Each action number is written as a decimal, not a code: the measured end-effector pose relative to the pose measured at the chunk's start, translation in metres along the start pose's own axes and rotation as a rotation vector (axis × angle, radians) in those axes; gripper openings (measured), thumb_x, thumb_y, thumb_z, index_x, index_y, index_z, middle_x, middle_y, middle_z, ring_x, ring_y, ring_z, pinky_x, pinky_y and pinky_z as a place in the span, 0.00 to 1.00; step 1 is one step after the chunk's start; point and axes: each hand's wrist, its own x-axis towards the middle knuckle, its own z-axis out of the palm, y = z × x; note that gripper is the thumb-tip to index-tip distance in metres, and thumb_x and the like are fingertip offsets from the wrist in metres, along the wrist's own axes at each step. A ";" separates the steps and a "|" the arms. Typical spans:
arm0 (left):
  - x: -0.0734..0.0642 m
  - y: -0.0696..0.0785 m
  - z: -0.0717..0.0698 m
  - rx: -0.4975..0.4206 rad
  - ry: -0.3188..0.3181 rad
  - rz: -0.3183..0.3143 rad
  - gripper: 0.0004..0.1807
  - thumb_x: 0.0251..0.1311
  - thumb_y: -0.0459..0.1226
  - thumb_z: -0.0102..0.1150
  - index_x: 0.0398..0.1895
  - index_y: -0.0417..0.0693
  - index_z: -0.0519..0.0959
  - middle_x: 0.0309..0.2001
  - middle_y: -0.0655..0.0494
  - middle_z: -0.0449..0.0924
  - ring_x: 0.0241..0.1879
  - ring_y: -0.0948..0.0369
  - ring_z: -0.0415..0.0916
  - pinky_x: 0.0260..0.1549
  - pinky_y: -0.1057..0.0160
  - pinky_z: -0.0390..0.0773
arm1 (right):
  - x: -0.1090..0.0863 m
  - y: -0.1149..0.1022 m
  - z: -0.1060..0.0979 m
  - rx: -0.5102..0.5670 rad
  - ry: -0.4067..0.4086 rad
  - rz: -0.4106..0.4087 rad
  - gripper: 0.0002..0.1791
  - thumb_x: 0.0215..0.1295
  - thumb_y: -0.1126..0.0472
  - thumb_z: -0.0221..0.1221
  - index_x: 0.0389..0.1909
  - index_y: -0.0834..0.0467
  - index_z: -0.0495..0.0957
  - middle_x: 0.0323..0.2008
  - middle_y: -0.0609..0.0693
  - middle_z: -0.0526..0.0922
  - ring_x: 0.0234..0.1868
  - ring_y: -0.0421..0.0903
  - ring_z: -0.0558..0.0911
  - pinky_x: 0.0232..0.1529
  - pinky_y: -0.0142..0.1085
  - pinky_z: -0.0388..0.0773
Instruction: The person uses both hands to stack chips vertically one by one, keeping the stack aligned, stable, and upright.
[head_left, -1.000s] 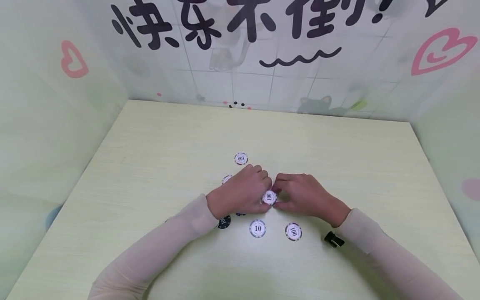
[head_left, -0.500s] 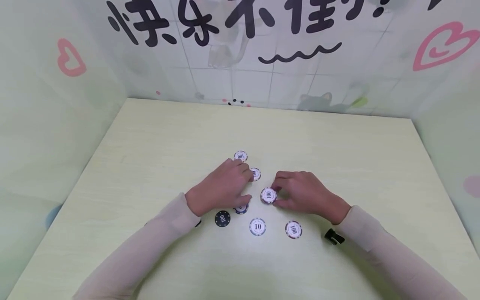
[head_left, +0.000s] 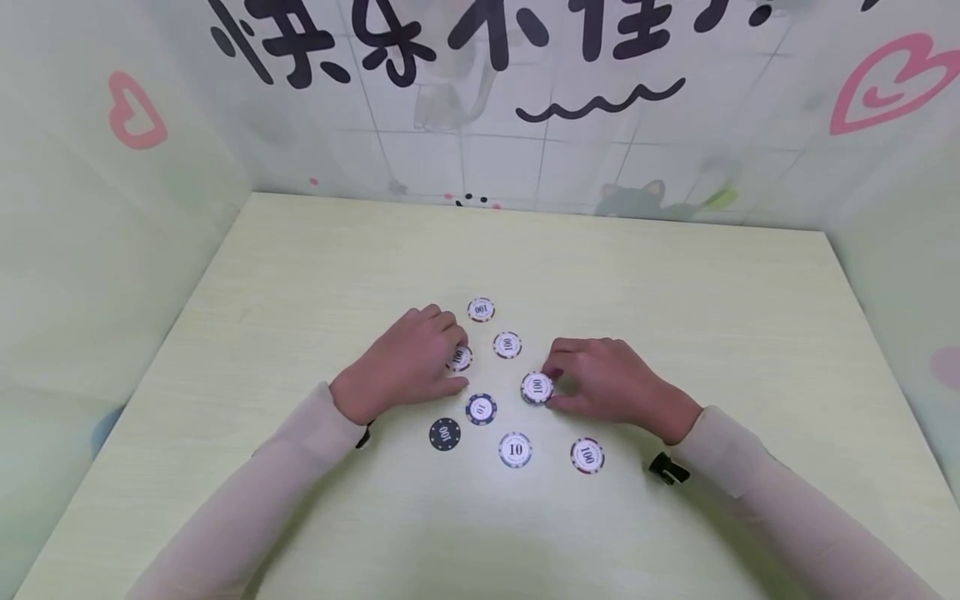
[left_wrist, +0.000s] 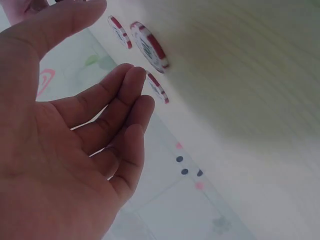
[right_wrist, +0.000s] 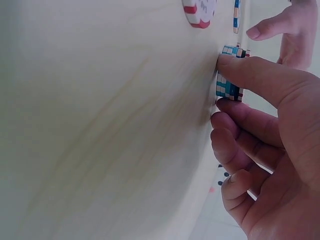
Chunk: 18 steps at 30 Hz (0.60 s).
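In the head view my left hand (head_left: pixel 408 360) hovers at a white 100 poker chip (head_left: pixel 461 358), which its fingers partly cover. The left wrist view has that hand with thumb and loosely bent fingers apart and nothing between them; a red-edged chip (left_wrist: pixel 149 47) lies beyond the fingertips. My right hand (head_left: pixel 611 385) pinches a small stack of poker chips (head_left: pixel 537 387) between thumb and fingers, the top one marked 100. From the right wrist, the stack's edge (right_wrist: pixel 230 85) looks blue, white and dark, standing on the table.
White 100 chips lie behind, one at the back (head_left: pixel 482 309), another nearer (head_left: pixel 507 344). In front are a blue-edged chip (head_left: pixel 481 408), a black chip (head_left: pixel 445 434), a white 10 chip (head_left: pixel 515 450) and a red-edged chip (head_left: pixel 587 456). Printed walls enclose the table (head_left: pixel 360 258).
My left hand has drawn away leftward from the stack, uncovering several chips and a 100 chip near the back chip. The right hand keeps its pinch on the stack.
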 end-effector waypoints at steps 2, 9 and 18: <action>-0.003 -0.003 0.000 -0.003 -0.013 -0.016 0.22 0.61 0.48 0.78 0.48 0.40 0.88 0.43 0.48 0.85 0.45 0.50 0.76 0.50 0.49 0.78 | 0.000 0.000 -0.001 0.002 -0.003 0.003 0.14 0.60 0.55 0.80 0.45 0.53 0.92 0.43 0.41 0.87 0.35 0.37 0.82 0.31 0.33 0.77; -0.006 -0.009 0.002 0.008 -0.027 -0.046 0.22 0.62 0.48 0.78 0.48 0.39 0.89 0.45 0.46 0.86 0.47 0.48 0.78 0.50 0.48 0.79 | 0.000 0.000 -0.002 0.013 -0.015 0.015 0.14 0.60 0.55 0.80 0.46 0.53 0.92 0.43 0.41 0.87 0.35 0.37 0.82 0.32 0.34 0.77; 0.000 -0.012 0.003 -0.009 -0.003 -0.037 0.18 0.61 0.47 0.80 0.42 0.41 0.90 0.36 0.51 0.84 0.39 0.51 0.76 0.45 0.50 0.79 | 0.000 -0.001 -0.004 0.018 -0.012 0.025 0.13 0.61 0.55 0.79 0.45 0.53 0.92 0.43 0.41 0.87 0.35 0.37 0.82 0.32 0.33 0.76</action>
